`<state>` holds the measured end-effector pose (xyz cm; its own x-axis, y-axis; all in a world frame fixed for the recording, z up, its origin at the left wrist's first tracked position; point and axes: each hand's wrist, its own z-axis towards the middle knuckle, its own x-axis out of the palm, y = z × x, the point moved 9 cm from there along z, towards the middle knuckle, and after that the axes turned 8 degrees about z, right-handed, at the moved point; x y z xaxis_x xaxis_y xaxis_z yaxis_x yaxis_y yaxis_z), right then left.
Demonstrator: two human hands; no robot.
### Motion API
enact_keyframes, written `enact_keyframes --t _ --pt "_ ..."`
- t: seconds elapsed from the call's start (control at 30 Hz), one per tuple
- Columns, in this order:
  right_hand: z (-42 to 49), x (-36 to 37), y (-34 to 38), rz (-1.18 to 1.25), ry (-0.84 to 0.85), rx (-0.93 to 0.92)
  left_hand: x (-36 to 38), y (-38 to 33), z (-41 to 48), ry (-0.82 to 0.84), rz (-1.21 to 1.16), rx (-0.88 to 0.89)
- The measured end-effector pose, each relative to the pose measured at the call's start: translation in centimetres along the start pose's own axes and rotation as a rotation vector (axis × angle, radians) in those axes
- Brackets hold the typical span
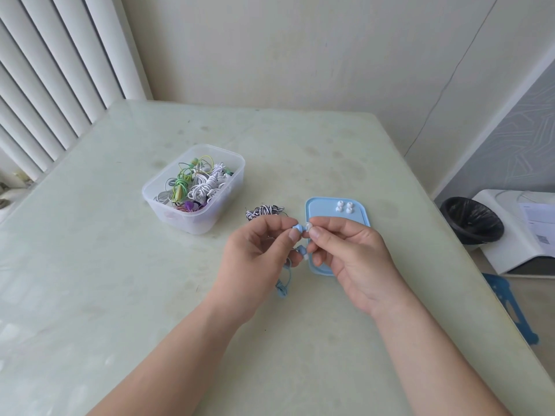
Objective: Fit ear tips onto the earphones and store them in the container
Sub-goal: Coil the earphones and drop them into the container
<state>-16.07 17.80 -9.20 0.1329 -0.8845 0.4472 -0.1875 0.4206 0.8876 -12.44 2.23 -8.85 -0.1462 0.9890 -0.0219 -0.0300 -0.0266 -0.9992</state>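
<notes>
My left hand [258, 253] pinches a light blue earbud [298, 228] between thumb and forefinger, above the table. My right hand [351, 253] pinches a small white ear tip [308, 228] and holds it against the earbud's nozzle. A second blue earbud [301, 251] and the blue cable [282, 288] hang below my left hand. Several white ear tips [344, 206] lie on the blue lid [322, 207] behind my right hand. A clear plastic container [195, 192] at left centre holds several bundled earphones, white, green and purple.
A black-and-white striped earphone bundle [264, 212] lies on the pale green table [120, 280] between the container and the lid. Off the table's right edge stand a black-lined bin [471, 220], a white unit [522, 232] and a blue stool [510, 304].
</notes>
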Motion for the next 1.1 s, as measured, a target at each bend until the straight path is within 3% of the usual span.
enact_keyframes --t 0.73,1.1 --pt "-0.09 0.26 -0.83 0.105 -0.012 0.030 0.17 0.12 0.18 0.011 -0.005 0.045" --pt "-0.12 0.64 -0.49 -0.064 0.069 -0.045 0.14 0.19 0.08 0.008 -0.004 0.047"
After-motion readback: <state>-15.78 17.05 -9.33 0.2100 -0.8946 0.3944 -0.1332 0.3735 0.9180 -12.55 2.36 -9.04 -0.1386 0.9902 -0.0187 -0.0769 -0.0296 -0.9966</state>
